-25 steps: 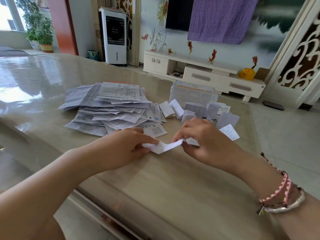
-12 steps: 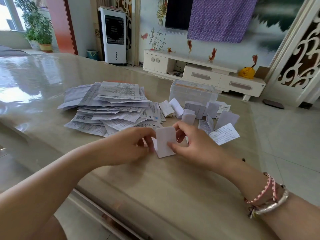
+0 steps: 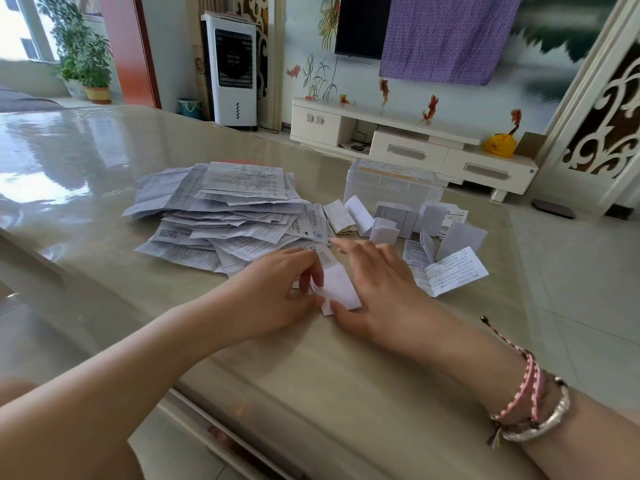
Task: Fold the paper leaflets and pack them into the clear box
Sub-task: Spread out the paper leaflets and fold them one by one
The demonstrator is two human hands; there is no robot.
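Glossy table fills the view, big loose pile at left, clear box behind a scatter of folded leaflets crowding its front; near edge, left hand pinches a folded leaflet lying flat, right hand spread, fingers straight, pressing its right side

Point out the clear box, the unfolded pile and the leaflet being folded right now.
Clear box (image 3: 391, 188): head view, its front wall.
Unfolded pile (image 3: 225, 216): head view, middle of the stack.
Leaflet (image 3: 341, 289): head view, its white top face between the hands.
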